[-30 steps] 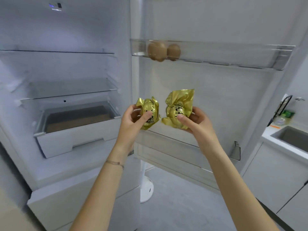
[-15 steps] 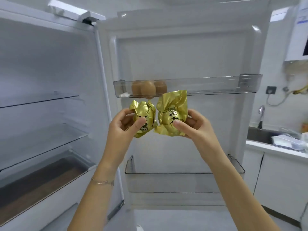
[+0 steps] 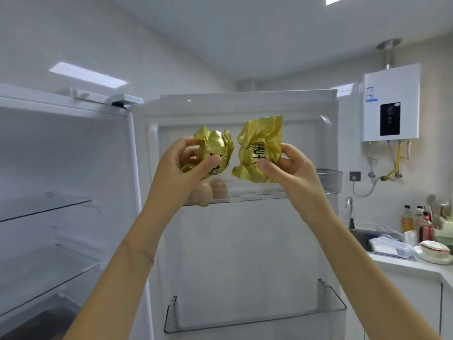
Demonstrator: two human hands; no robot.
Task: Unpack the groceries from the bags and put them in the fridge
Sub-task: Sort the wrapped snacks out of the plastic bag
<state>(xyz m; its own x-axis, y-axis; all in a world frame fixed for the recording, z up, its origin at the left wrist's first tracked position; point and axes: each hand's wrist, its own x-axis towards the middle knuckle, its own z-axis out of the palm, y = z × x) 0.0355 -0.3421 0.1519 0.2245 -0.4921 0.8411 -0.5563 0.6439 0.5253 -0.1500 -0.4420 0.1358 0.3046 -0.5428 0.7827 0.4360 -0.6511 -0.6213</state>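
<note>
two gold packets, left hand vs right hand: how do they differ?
The left packet is scrunched tight into a ball. The right packet has a flatter flap of foil standing up, so it looks larger. The left packet's black print is partly covered by the thumb of the left hand. The right packet's print mostly shows above the thumb of the right hand. Both are shiny gold foil with black print, pinched between thumb and fingers before the open fridge door.

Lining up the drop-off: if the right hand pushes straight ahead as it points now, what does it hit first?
Probably the fridge door's inner wall, above the clear door shelf: the right hand and its gold packet sit higher than the shelf rim. Depth is hard to judge.
</note>
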